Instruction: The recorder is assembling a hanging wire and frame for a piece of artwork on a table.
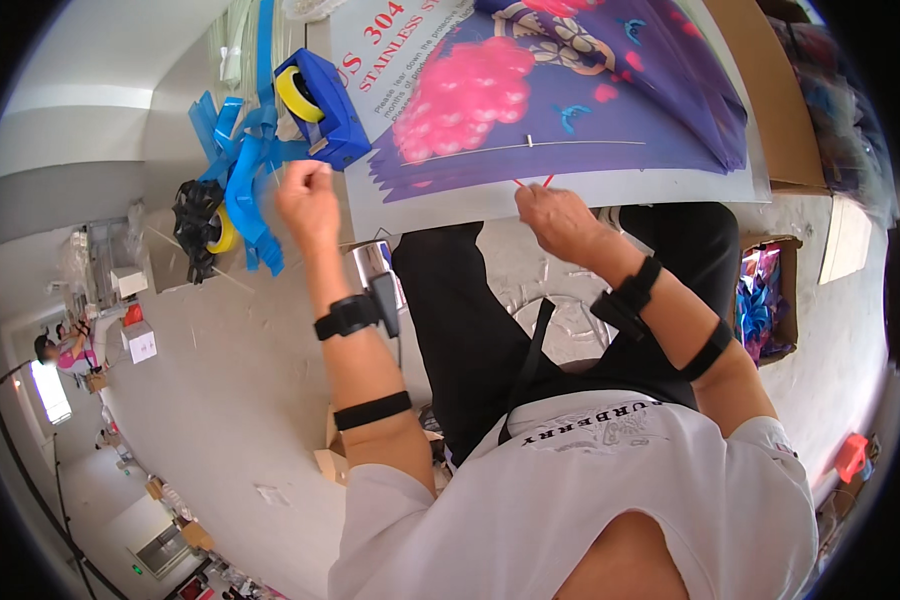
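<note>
Grey tabletop carried a purple printed sheet, with a blue tape dispenser just left of it. At the sheet's near edge, the right hand pinched a thin red stick. Left of the sheet, the left hand was closed with fingertips pinched; what it gripped could not be told.

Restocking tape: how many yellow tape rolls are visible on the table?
2. One yellow tape roll sits in the blue dispenser at the table's upper left; a second yellow roll lies lower left beside a black object, among blue strips. Others may be hidden.
</note>
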Demonstrator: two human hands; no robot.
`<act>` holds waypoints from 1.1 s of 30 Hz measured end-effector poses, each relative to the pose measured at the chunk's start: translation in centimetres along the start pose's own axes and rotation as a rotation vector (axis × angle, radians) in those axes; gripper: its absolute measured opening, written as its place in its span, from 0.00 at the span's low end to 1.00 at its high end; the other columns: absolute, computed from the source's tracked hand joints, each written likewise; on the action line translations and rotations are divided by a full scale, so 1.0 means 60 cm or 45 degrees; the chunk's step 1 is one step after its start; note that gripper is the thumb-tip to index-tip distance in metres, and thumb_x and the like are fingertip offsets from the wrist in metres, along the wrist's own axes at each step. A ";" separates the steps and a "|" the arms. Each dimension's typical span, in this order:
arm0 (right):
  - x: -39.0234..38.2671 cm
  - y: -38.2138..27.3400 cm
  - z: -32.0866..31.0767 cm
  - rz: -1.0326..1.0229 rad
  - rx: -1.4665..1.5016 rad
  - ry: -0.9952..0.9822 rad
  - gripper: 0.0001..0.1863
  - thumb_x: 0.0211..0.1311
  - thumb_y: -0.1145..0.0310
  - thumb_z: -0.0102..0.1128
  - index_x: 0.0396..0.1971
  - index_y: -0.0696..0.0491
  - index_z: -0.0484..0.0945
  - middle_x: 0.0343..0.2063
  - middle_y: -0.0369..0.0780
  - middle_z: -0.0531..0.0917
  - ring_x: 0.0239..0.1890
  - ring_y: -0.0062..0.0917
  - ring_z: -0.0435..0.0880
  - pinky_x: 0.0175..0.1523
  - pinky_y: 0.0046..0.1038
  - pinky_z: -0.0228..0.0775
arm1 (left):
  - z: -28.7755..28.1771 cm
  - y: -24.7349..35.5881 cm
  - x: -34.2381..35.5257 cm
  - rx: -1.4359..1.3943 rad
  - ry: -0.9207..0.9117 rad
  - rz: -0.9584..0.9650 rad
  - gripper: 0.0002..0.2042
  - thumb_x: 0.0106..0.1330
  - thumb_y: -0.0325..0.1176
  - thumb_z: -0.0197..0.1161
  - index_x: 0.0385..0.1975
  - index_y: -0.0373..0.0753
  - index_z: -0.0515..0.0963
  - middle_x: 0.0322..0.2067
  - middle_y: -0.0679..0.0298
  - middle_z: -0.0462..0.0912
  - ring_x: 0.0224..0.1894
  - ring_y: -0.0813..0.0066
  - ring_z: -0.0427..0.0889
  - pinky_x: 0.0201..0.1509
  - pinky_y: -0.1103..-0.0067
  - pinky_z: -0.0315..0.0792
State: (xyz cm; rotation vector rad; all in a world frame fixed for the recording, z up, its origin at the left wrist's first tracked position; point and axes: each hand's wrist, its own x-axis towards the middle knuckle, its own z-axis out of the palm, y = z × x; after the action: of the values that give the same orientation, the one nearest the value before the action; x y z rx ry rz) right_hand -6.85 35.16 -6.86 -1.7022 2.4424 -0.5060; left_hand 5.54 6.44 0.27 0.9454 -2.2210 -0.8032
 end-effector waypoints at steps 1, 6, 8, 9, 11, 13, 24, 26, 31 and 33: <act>-0.011 -0.012 -0.003 0.027 0.300 0.033 0.04 0.51 0.76 0.53 0.28 0.57 0.70 0.25 0.44 0.77 0.28 0.37 0.79 0.34 0.35 0.72 | -0.024 -0.012 0.017 0.023 0.000 -0.051 0.02 0.56 0.24 0.61 0.27 0.35 0.77 0.24 0.64 0.78 0.27 0.77 0.74 0.33 0.79 0.70; -0.052 -0.102 -0.028 0.273 1.360 -0.234 0.03 0.51 0.75 0.55 0.22 0.59 0.75 0.18 0.42 0.79 0.22 0.25 0.78 0.27 0.27 0.69 | -0.060 -0.037 0.072 -0.018 -0.060 -0.330 0.07 0.60 0.30 0.61 0.34 0.34 0.80 0.25 0.68 0.77 0.27 0.81 0.73 0.29 0.82 0.69; -0.055 -0.130 -0.028 0.556 1.785 -0.464 0.03 0.53 0.76 0.55 0.23 0.59 0.74 0.17 0.37 0.77 0.19 0.17 0.75 0.24 0.22 0.66 | -0.042 -0.016 0.080 -0.150 -0.179 -0.550 0.09 0.61 0.31 0.60 0.37 0.35 0.79 0.26 0.68 0.78 0.27 0.80 0.74 0.29 0.82 0.70; -0.054 -0.143 -0.030 0.572 1.831 -0.430 0.05 0.56 0.76 0.54 0.23 0.59 0.74 0.18 0.35 0.77 0.19 0.13 0.72 0.22 0.18 0.64 | -0.037 -0.017 0.086 -0.215 -0.205 -0.611 0.09 0.61 0.31 0.61 0.38 0.35 0.79 0.27 0.67 0.78 0.27 0.79 0.75 0.29 0.81 0.71; -0.051 -0.160 -0.018 0.622 1.908 -0.436 0.04 0.56 0.76 0.54 0.23 0.59 0.74 0.18 0.35 0.77 0.19 0.13 0.72 0.22 0.17 0.63 | -0.024 -0.020 0.089 -0.245 -0.178 -0.668 0.09 0.60 0.32 0.61 0.38 0.35 0.79 0.27 0.67 0.78 0.28 0.79 0.75 0.29 0.81 0.71; -0.045 -0.169 -0.012 0.680 1.982 -0.437 0.04 0.56 0.76 0.54 0.23 0.58 0.74 0.18 0.35 0.77 0.18 0.14 0.71 0.22 0.17 0.63 | -0.012 -0.024 0.095 -0.316 -0.170 -0.719 0.10 0.59 0.32 0.63 0.38 0.36 0.79 0.27 0.68 0.77 0.27 0.78 0.73 0.29 0.79 0.71; -0.039 -0.189 -0.001 0.702 2.043 -0.416 0.04 0.57 0.77 0.55 0.24 0.60 0.74 0.18 0.36 0.76 0.19 0.13 0.70 0.22 0.17 0.61 | 0.026 -0.038 0.129 -0.550 0.006 -0.897 0.12 0.49 0.27 0.68 0.32 0.29 0.77 0.27 0.59 0.77 0.25 0.71 0.72 0.27 0.72 0.63; -0.040 -0.190 -0.001 0.707 2.039 -0.394 0.04 0.57 0.77 0.55 0.24 0.60 0.74 0.18 0.36 0.76 0.19 0.13 0.70 0.22 0.16 0.61 | 0.024 -0.027 0.124 -0.598 0.041 -0.916 0.10 0.50 0.26 0.67 0.30 0.29 0.76 0.25 0.59 0.76 0.22 0.73 0.70 0.26 0.73 0.63; -0.042 -0.199 0.000 0.763 2.093 -0.404 0.04 0.57 0.77 0.56 0.24 0.61 0.74 0.18 0.36 0.76 0.19 0.13 0.70 0.21 0.16 0.60 | -0.013 0.004 0.078 -0.870 -0.126 -0.990 0.12 0.57 0.29 0.64 0.18 0.43 0.67 0.15 0.71 0.64 0.16 0.78 0.60 0.23 0.78 0.59; -0.038 -0.201 0.004 0.707 2.090 -0.384 0.04 0.57 0.77 0.56 0.24 0.61 0.74 0.18 0.36 0.76 0.18 0.13 0.70 0.21 0.16 0.60 | -0.028 0.012 0.014 -0.950 -0.162 -0.969 0.12 0.59 0.30 0.63 0.17 0.43 0.66 0.15 0.71 0.63 0.16 0.79 0.60 0.23 0.79 0.59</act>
State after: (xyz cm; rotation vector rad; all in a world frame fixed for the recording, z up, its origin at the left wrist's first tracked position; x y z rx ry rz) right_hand 4.74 33.50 -3.19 -0.3276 1.2180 -1.3915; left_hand 5.91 5.71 2.09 1.3412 -1.3801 -1.8932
